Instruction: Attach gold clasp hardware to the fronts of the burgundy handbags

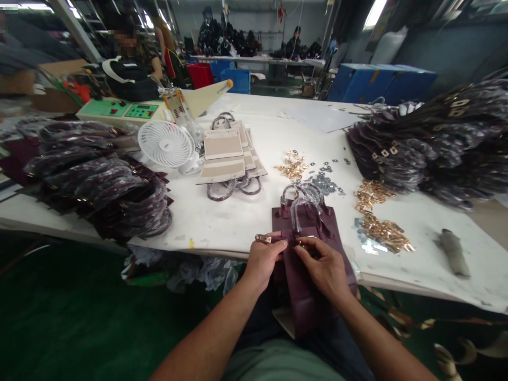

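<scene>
The right hand point(324, 264) pinched a small piece that its fingers largely hid; its form could not be made out. The left hand point(262, 260) pinched a strap end with a gold-toned fitting point(263, 239). The burgundy bag point(300, 288), smooth-faced, its handles point(294, 217) film-wrapped, straddled the near edge of the bench point(190, 219).

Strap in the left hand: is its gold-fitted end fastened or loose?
Loose: the strap's end sticks out beyond the left hand, unattached.

White tabletop point(184, 217) bright; floor point(79, 312) dim; edges stretched, blurred.
</scene>
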`<action>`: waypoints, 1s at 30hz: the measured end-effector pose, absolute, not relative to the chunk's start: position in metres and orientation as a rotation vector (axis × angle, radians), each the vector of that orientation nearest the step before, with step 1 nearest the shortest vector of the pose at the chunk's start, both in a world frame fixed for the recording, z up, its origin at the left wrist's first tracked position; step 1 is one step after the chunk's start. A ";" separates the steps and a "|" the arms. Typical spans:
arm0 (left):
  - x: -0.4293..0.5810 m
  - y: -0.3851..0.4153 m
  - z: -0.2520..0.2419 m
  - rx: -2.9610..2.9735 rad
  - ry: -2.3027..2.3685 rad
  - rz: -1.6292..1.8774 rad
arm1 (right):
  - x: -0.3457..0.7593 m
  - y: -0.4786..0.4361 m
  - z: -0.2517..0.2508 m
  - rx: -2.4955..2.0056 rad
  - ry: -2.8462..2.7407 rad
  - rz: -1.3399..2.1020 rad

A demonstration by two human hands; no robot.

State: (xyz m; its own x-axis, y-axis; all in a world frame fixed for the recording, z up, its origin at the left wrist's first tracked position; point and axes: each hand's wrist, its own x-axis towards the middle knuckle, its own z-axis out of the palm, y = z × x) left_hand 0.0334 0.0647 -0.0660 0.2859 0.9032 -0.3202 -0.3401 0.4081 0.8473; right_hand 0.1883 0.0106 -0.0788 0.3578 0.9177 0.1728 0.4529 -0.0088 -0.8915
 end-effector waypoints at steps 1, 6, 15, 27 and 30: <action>0.034 0.065 -0.066 0.740 0.919 0.939 | 0.188 0.011 -0.079 -1.632 -1.264 0.574; 0.035 0.066 -0.066 0.743 0.949 0.925 | 0.187 0.018 -0.076 -1.650 -1.358 0.547; 0.038 0.065 -0.067 0.732 0.938 0.933 | 0.187 0.023 -0.072 -1.650 -1.435 0.578; 0.049 0.068 -0.081 0.883 1.135 1.099 | 0.189 0.028 -0.067 -1.613 -1.544 0.638; 0.048 0.067 -0.081 0.882 1.136 1.102 | 0.188 0.029 -0.063 -1.623 -1.568 0.648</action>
